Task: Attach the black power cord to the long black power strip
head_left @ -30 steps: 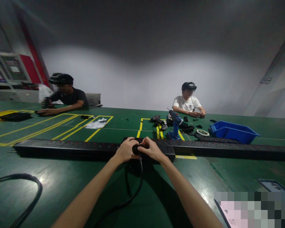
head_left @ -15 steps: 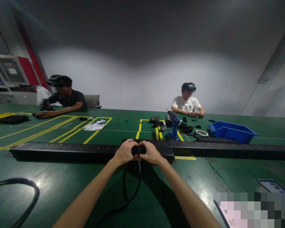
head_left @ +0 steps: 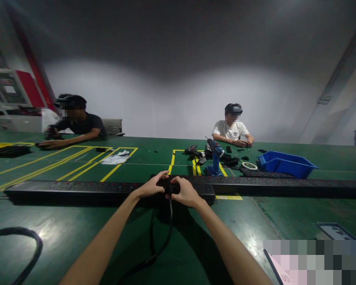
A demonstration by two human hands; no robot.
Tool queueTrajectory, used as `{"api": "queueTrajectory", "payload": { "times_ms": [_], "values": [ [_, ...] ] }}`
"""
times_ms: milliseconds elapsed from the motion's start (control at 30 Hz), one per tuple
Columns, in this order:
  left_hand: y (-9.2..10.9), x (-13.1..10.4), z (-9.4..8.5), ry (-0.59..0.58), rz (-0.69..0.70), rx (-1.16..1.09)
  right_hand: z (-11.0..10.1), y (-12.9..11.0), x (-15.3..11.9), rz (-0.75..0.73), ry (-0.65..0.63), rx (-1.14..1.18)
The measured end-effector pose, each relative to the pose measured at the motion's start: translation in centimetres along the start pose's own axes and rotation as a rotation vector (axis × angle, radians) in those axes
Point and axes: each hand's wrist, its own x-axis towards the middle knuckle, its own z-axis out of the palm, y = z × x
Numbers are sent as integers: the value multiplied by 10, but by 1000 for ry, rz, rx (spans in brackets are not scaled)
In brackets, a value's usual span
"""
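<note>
Plug point(head_left: 175, 188) sits pinched in my right hand point(head_left: 187, 192), left hand point(head_left: 148, 187) curved open just beside it — from afar I see the power strip point(head_left: 77, 187) running crosswise, cord point(head_left: 170, 215) hanging nearward.

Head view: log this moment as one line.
left hand: open; right hand: gripping black connector; cable: runs from connector; blue drill: upright beyond black strip

Black connector point(head_left: 175, 188) partly behind the right hand point(head_left: 186, 192) (details too small).
</note>
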Motion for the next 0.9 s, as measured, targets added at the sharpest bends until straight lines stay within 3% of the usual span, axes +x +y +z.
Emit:
{"api": "queueTrajectory", "payload": {
  "times_ms": [100,233,400,600,900],
  "values": [
    [1,7,1,89,-84,-60,0,2,0,-12,5,1],
    [-1,18,6,148,-193,101,0,1,0,-14,4,-2],
    [-5,34,-1,59,-278,157,-2,0,1,-7,-6,-7],
    [-8,52,-13,-128,-311,38,-2,2,2,-18,-20,-12],
    [-9,54,-10,-88,-324,0,-1,2,2,-13,-25,-30]
  ]
}}
